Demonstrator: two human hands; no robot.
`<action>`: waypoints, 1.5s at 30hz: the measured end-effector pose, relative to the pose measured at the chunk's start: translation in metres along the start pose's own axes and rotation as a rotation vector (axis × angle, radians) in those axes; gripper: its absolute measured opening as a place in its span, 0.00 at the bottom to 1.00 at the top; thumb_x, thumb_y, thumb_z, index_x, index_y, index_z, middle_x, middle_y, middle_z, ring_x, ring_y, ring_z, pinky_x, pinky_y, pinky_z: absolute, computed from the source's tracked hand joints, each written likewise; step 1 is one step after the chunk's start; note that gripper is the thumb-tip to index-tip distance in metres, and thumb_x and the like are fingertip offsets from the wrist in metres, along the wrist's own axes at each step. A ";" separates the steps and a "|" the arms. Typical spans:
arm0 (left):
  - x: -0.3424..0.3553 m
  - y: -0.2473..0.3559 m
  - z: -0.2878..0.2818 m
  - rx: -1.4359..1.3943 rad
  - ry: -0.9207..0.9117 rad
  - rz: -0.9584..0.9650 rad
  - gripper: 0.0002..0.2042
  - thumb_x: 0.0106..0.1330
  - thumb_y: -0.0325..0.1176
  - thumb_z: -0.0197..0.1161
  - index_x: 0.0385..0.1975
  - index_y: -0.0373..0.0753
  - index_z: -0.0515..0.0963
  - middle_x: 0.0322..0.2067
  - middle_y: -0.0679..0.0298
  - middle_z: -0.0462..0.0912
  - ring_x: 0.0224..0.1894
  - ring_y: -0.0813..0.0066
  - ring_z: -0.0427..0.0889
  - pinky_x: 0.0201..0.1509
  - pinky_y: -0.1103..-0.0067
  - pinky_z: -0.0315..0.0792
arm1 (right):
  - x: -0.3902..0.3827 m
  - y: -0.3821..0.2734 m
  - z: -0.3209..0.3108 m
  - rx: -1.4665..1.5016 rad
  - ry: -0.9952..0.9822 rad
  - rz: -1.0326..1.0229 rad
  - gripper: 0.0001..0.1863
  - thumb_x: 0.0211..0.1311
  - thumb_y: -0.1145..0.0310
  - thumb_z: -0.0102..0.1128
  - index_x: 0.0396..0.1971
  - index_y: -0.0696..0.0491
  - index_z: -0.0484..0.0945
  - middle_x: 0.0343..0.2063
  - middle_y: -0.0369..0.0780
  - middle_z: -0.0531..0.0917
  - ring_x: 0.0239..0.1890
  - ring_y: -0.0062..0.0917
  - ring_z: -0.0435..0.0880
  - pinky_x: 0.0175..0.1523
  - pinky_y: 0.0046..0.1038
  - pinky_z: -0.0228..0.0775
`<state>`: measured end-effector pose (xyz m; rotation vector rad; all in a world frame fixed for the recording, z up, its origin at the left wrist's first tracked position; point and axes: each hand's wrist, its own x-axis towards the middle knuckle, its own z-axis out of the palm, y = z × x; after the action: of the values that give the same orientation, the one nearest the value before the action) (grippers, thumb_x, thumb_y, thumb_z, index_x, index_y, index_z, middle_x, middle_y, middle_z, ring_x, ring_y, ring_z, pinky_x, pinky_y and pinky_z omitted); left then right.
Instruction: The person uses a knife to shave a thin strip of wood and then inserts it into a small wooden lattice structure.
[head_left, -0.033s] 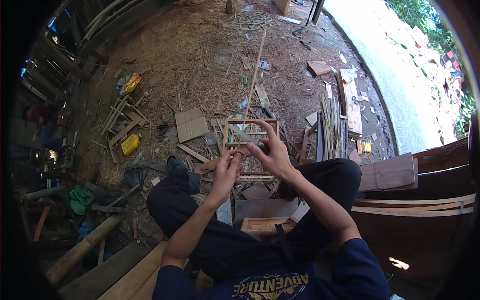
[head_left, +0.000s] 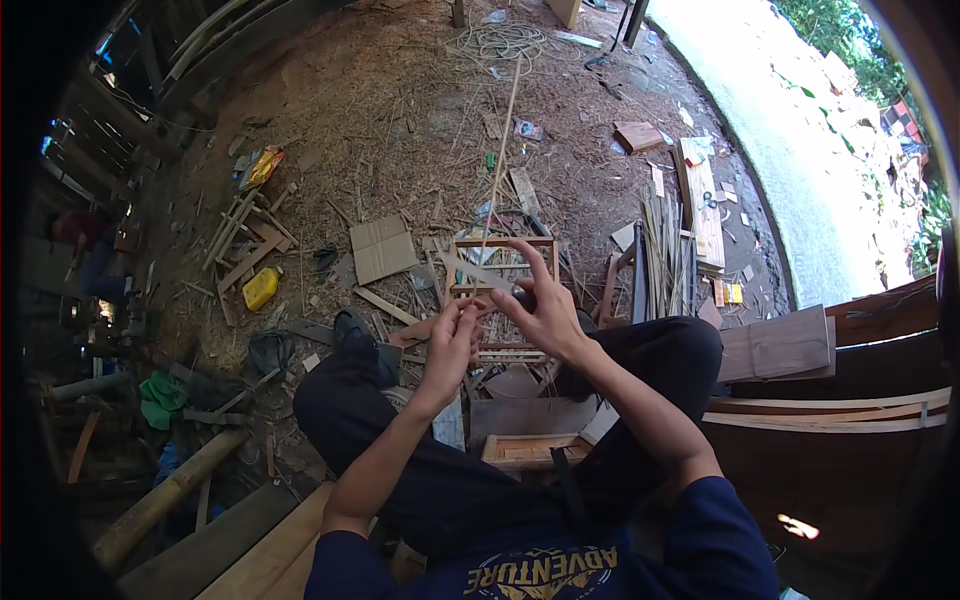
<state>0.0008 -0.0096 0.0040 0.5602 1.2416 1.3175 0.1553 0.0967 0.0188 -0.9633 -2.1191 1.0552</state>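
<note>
I see the knife (head_left: 460, 263) and strip (head_left: 507, 125) swing a bit left. My left hand (head_left: 452, 348) pinches the strip; my right hand (head_left: 549, 322) grips the knife.

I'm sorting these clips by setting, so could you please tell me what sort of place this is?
Probably a rough woodworking area, partly open to daylight: it has wooden boards, a bundle of thin strips and an earthen floor strewn with scraps.
</note>
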 end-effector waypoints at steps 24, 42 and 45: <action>-0.008 0.000 0.007 -0.009 0.028 0.069 0.07 0.79 0.33 0.53 0.39 0.39 0.73 0.24 0.76 0.66 0.18 0.93 0.57 0.19 0.86 0.50 | 0.005 0.015 0.002 -0.176 -0.062 -0.156 0.41 0.59 0.37 0.67 0.61 0.50 0.65 0.15 0.39 0.82 0.18 0.40 0.82 0.27 0.38 0.67; -0.026 -0.001 0.004 -0.039 -0.128 -0.100 0.10 0.80 0.37 0.51 0.51 0.38 0.72 0.23 0.75 0.62 0.19 0.91 0.54 0.19 0.87 0.50 | 0.036 0.044 -0.074 -0.358 0.412 0.160 0.33 0.66 0.44 0.64 0.61 0.50 0.66 0.15 0.36 0.80 0.15 0.30 0.78 0.26 0.35 0.65; -0.025 0.006 0.000 -0.045 -0.123 -0.116 0.11 0.81 0.38 0.50 0.53 0.40 0.72 0.23 0.76 0.61 0.18 0.91 0.53 0.19 0.87 0.49 | 0.020 0.022 -0.062 -0.368 0.307 0.093 0.34 0.65 0.45 0.65 0.61 0.50 0.66 0.15 0.37 0.80 0.16 0.32 0.80 0.28 0.35 0.67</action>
<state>0.0035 -0.0313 0.0184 0.5214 1.1241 1.1931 0.1974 0.1486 0.0360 -1.3146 -2.0583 0.5190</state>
